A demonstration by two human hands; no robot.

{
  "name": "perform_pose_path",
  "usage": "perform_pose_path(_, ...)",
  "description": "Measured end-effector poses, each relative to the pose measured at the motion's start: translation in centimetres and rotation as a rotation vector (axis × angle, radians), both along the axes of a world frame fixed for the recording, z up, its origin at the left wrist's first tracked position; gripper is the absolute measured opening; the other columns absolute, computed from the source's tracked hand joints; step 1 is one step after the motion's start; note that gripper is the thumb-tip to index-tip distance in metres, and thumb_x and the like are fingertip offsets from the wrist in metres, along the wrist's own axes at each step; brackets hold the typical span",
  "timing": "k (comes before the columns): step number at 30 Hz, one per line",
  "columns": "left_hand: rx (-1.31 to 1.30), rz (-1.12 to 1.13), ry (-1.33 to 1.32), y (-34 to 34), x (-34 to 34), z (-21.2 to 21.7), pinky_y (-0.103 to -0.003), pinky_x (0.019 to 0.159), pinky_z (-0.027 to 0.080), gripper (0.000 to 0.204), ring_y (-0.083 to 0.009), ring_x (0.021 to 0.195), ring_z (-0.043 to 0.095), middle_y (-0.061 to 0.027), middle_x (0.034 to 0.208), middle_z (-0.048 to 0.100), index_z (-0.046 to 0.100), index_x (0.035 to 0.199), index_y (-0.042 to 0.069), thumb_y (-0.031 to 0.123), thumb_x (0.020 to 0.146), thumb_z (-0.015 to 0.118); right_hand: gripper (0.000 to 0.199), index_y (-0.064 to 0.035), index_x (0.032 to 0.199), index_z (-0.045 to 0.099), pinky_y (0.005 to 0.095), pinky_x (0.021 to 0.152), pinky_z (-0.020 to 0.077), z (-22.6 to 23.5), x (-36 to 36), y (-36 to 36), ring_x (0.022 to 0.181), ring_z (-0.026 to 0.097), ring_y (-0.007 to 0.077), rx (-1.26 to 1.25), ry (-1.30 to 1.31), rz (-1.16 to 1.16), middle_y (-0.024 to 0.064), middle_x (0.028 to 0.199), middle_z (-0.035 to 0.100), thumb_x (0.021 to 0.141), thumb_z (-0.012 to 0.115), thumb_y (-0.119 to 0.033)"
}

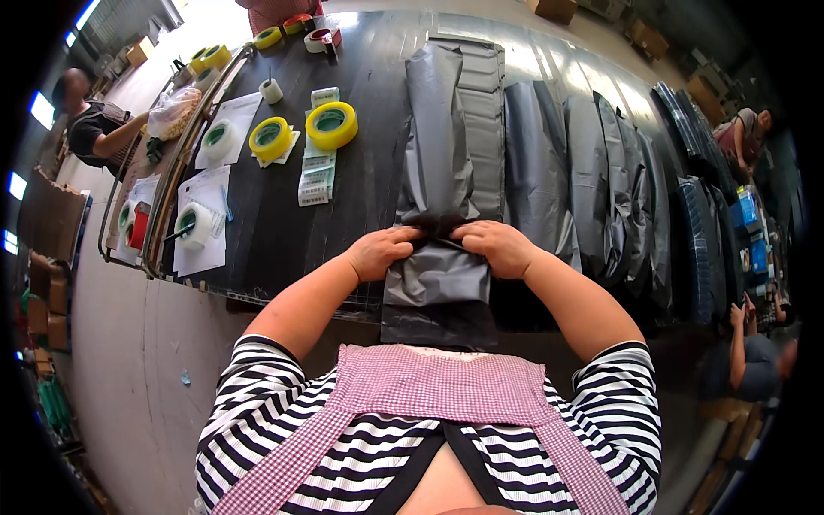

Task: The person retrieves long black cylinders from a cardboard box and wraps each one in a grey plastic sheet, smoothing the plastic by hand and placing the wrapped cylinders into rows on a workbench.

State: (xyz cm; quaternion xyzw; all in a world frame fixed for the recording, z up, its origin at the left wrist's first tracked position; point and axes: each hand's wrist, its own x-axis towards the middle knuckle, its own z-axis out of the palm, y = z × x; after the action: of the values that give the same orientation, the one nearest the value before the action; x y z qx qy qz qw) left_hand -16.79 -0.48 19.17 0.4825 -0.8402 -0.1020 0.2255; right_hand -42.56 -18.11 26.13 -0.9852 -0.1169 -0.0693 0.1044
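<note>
A long dark grey plastic mailing bag [436,137] lies lengthwise on the black table in front of me, its upper part bulging over something inside. My left hand [384,252] and my right hand [499,247] grip it from either side near the table's front edge, fingers curled in toward each other. Between them the plastic is gathered into a dark crease, and the fingertips are partly hidden there. The loose, wrinkled end hangs toward my body. Just right of it, another flat grey bag [482,129] with ridged folds lies alongside.
More filled grey bags [536,163] lie in a row to the right. On the left are yellow tape rolls [331,126], a label strip [316,180], papers [240,120] and a clear tape roll [197,227]. Other people are at the far left and right.
</note>
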Motion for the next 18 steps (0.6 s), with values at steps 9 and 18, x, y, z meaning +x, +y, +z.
perform_pose_path(9,1.138,0.451,1.374,0.3,-1.9,1.6,-0.045,0.097,0.052,0.045,-0.0274,0.117,0.064,-0.0107,0.13,0.064,0.052,0.141,0.006,0.033,0.105,0.055,0.036,-0.0039,0.123,0.066,0.0338,0.068,0.0466,3.8,-1.5,-0.3,0.074,0.057,0.0171,1.379,0.696,-0.929,0.01,0.109,0.069,0.097,0.068,-0.028)
perform_pose_path(18,0.625,0.347,1.058,1.6,-3.5,3.3,-0.042,0.1,0.052,0.043,-0.0253,0.116,0.064,-0.0121,0.129,0.065,0.055,0.138,0.002,0.021,0.101,0.064,0.024,-0.0026,0.118,0.068,0.0281,0.081,0.0552,3.9,-1.6,0.5,0.091,0.069,0.0151,1.468,0.361,-0.879,0.0048,0.104,0.072,0.101,0.063,-0.018)
